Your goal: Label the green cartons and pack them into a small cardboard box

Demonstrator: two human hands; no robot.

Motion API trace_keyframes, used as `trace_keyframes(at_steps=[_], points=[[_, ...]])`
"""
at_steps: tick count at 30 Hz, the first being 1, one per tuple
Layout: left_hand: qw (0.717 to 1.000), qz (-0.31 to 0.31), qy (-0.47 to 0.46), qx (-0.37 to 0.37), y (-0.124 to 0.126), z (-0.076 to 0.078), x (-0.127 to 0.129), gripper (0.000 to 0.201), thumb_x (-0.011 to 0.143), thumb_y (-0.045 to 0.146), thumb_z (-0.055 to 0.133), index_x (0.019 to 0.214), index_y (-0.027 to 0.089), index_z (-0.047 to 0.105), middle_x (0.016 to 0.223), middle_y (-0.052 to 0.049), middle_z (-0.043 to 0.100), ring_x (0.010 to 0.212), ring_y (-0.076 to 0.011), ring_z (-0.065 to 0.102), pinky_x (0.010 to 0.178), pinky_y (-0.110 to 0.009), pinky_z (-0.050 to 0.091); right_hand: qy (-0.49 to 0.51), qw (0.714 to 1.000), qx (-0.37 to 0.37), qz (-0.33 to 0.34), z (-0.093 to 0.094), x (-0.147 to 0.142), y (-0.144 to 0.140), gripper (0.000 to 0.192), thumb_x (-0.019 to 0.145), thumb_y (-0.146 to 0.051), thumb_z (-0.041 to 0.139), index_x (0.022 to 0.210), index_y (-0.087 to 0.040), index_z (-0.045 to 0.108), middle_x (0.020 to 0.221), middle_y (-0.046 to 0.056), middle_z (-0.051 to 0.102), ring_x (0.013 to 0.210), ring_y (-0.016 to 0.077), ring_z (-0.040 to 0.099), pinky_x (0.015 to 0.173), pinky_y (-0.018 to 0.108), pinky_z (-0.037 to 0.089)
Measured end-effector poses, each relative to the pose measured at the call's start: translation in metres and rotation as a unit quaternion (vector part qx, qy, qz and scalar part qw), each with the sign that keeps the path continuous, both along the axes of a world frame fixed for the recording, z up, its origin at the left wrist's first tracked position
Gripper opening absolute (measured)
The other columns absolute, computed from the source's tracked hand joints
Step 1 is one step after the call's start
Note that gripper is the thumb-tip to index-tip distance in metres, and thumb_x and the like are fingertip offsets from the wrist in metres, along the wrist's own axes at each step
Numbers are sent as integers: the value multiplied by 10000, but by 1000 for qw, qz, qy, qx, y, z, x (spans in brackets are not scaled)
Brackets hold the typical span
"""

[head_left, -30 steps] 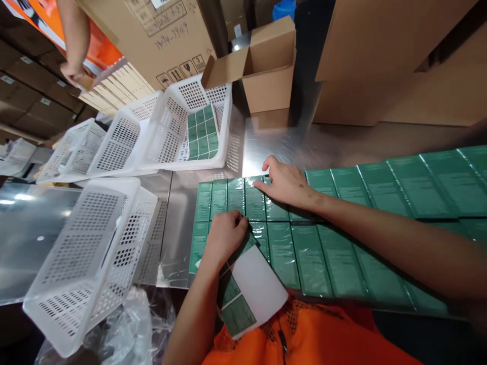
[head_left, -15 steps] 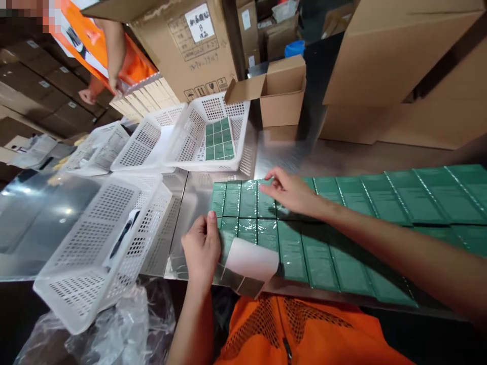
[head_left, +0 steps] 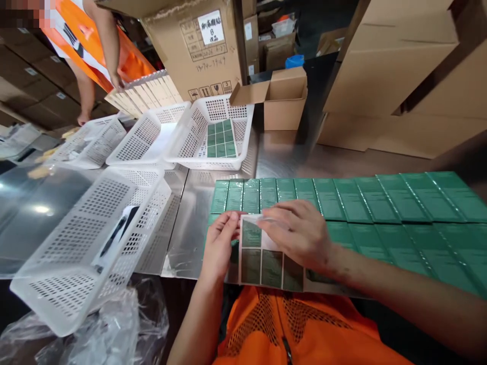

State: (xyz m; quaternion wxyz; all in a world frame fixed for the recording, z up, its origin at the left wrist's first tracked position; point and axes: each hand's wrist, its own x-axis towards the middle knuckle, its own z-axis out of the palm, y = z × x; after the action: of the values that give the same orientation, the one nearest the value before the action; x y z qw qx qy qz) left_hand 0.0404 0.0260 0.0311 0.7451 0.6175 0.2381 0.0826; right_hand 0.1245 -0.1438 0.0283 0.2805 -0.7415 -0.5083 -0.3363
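Observation:
A sheet of green stickers (head_left: 251, 266) hangs in front of me over the near rows. My left hand (head_left: 220, 243) pinches its upper left corner between thumb and fingers. Across the upper part of the sheet lies my right hand (head_left: 297, 230), fingers bent together. A pale, slightly blurred sticker edge shows between those fingers, beside a bare white patch of backing. Green boxes in shiny wrap (head_left: 346, 197) stand side by side in two long rows behind and right of the sheet. My hands and the sheet cover part of the nearer row.
Left of the rows, a white perforated basket (head_left: 152, 215) holds a dark pen-like item. Farther back, another white basket (head_left: 243, 159) contains more green sticker sheets. A small open carton (head_left: 283, 116) and large cardboard boxes (head_left: 384, 81) stand behind. A co-worker's arm (head_left: 108, 40) is at far left.
My right hand has come from the far row down to the sheet. The sheet, curled before, is now lifted and flatter, facing me. My left hand has moved slightly right.

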Motion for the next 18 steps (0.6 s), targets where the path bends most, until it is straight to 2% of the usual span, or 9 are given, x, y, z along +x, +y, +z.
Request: trace_keyframes(at_steps=[3, 6, 7, 9, 11, 14, 16, 18], points=[[1000, 3, -3, 8, 5, -1, -1, 362, 699, 477, 808, 851, 159, 726, 731, -5, 675, 601, -85, 551, 584, -182, 422, -101, 993, -13, 60, -8, -6, 2, 126, 847, -90, 679, 903, -200, 705, 942, 9, 720, 917, 184, 606, 822, 376, 439], [999, 28, 0, 34, 11, -7, -2, 349, 699, 462, 809, 804, 149, 699, 732, -21, 697, 611, -95, 575, 567, -177, 426, -143, 965, 2, 220, -10, -22, -1, 199, 878, -113, 587, 770, -219, 717, 916, -14, 708, 910, 149, 608, 781, 341, 482], [998, 45, -1, 35, 16, -9, -3, 347, 696, 455, 812, 801, 150, 686, 683, -4, 677, 573, -83, 552, 534, -165, 405, -137, 953, 15, 269, -7, -28, -6, 245, 884, -126, 561, 732, -238, 718, 917, -29, 709, 900, 136, 612, 741, 322, 499], [995, 97, -11, 28, 30, -13, -5, 345, 664, 414, 840, 813, 159, 661, 579, 49, 596, 479, -49, 469, 463, -139, 348, -65, 946, 52, 314, 7, -37, -19, 269, 894, -169, 562, 704, -277, 719, 915, -67, 716, 878, 105, 619, 689, 289, 520], [989, 144, -24, 4, 49, -12, -7, 379, 613, 350, 866, 860, 182, 632, 566, 69, 577, 456, -50, 468, 451, -135, 368, 59, 950, 58, 301, 27, -36, -35, 192, 912, -219, 609, 780, -288, 730, 907, -72, 732, 874, 96, 636, 725, 271, 542], [990, 132, -27, -43, 74, 2, -5, 460, 588, 254, 829, 979, 222, 587, 621, 45, 631, 519, -117, 585, 501, -196, 481, 244, 934, 83, 248, 50, -12, -55, 101, 937, -261, 631, 884, -270, 715, 823, -16, 736, 808, 133, 666, 750, 293, 559], [995, 86, -11, -47, 75, 13, 1, 434, 615, 227, 764, 1008, 225, 582, 568, 50, 599, 437, -127, 547, 426, -205, 439, 356, 913, 117, 160, 50, 14, -61, 79, 915, -309, 663, 862, -276, 710, 772, -8, 720, 729, 151, 657, 663, 302, 547], [999, 25, 29, -9, 61, 21, 11, 338, 681, 275, 707, 996, 209, 603, 481, 63, 530, 327, -108, 425, 343, -200, 312, 468, 875, 116, 55, 39, 42, -62, 129, 855, -386, 712, 820, -263, 725, 745, -2, 711, 664, 160, 636, 586, 302, 510]])
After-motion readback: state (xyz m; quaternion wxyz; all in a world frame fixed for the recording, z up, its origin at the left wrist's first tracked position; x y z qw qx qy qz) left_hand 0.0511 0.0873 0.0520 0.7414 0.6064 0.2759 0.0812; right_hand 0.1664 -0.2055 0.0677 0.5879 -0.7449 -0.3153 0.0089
